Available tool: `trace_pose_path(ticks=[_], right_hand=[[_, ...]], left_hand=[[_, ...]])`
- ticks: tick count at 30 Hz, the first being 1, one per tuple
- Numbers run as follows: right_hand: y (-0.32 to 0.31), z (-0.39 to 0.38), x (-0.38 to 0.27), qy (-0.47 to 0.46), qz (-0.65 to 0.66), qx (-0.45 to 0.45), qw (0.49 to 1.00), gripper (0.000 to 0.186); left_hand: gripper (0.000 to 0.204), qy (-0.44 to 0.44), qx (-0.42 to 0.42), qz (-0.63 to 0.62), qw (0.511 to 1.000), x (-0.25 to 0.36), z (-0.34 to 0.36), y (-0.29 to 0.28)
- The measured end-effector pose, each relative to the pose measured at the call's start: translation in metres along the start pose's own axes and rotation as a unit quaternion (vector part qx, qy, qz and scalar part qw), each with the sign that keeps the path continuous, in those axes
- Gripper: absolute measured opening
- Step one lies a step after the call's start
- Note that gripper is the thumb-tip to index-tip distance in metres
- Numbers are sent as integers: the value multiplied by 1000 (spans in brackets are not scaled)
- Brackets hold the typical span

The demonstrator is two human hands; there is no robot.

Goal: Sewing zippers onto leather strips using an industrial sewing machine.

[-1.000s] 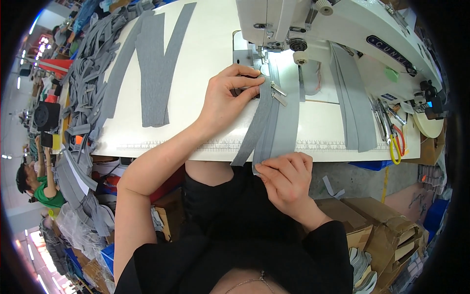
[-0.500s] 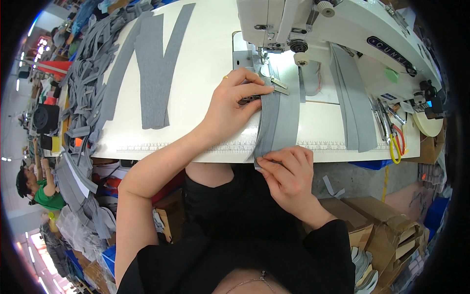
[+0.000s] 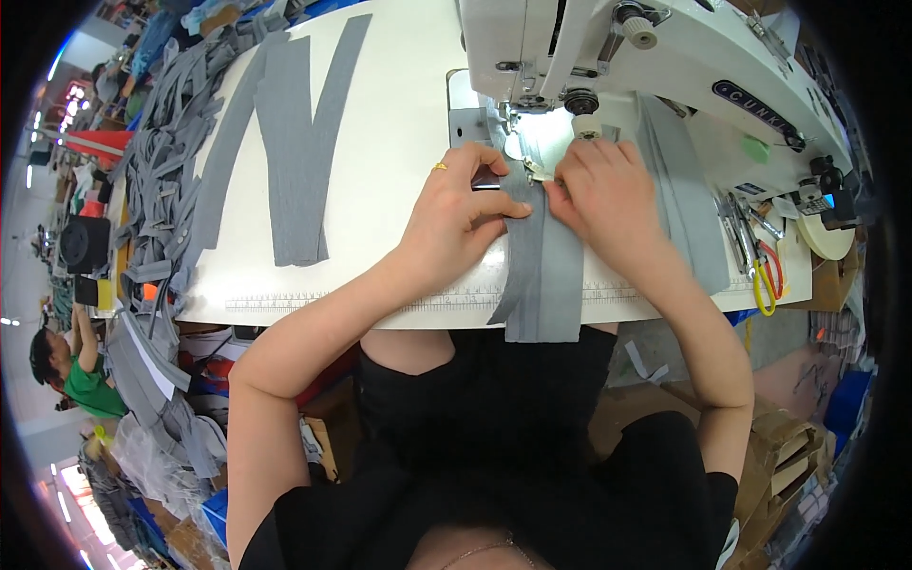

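Long grey fabric strips [image 3: 543, 285], layered together, run from the sewing machine's needle area [image 3: 513, 128] over the table's front edge. My left hand [image 3: 451, 218] is closed at their left edge, one fingertip pressing on the cloth and the fingers curled round a dark metal part [image 3: 486, 180]. My right hand [image 3: 608, 195] lies on the right side of the strips. Its fingers are bent and closed beside a small metal guide [image 3: 538, 172] just in front of the needle; what they pinch is hidden. The white sewing machine [image 3: 665, 66] stands over the cloth.
More grey strips [image 3: 290, 180] lie at the left of the white table [image 3: 399, 114], others [image 3: 679, 190] at the right. Scissors [image 3: 765, 280] and tools rest by the right edge. A large heap of strips [image 3: 171, 142] borders the left. A co-worker [image 3: 81, 370] is further left.
My right hand has let go of the strips' near end and moved up to the metal guide. The near end now hangs flatter over the edge. My left hand has shifted slightly.
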State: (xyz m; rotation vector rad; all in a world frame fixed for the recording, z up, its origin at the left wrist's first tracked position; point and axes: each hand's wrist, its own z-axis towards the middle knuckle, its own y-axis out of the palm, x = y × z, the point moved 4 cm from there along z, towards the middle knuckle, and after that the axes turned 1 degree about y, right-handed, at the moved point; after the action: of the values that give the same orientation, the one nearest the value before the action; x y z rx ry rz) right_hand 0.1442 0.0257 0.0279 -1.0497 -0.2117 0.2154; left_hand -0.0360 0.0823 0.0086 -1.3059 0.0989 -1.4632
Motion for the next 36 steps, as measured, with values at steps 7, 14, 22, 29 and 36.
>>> trace_pose_path(ticks=[7,14,22,29,36], right_hand=[[29,23,25,64,-16,28,997,30],[97,34,91,215,31,-67,974,55],[-7,-15,5,118,86,30,989,39],[-40,-88,-74,-10,208,-44,977,48],[-38,-97,-84,-71,93,16,993,40]], left_hand=[[34,4,-6,5,1000,1,0,-1],[32,-5,-23,2,1000,4,2,4],[26,92,54,48,993,0,-2,0],[20,251,62,231,938,-3,4,0],[22,217,118,-131,960,-9,1,-8]])
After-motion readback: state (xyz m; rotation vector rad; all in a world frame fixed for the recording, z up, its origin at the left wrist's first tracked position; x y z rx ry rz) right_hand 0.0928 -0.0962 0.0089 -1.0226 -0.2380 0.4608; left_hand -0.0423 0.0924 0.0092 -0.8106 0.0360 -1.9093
